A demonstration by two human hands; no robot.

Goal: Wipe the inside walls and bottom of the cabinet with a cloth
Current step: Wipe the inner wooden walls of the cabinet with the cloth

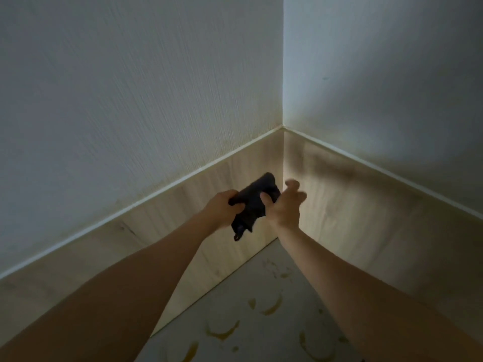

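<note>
Both hands hold the dark cloth (254, 205) up near the corner: the left hand (222, 209) grips it, the right hand (286, 205) pinches its edge. The cabinet bottom (251, 320) shows yellowish smears (apparently unwiped), so most work likely remains.

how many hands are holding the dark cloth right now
2. The left hand grips the dark cloth on its left side, and the right hand pinches its right edge with the thumb, both raised in front of the cabinet corner.

Two pale textured walls (130, 87) are joined upper right above wood-grain panels (352, 210); amber smears (271, 308), perhaps liquid, are seen lower centre
</note>
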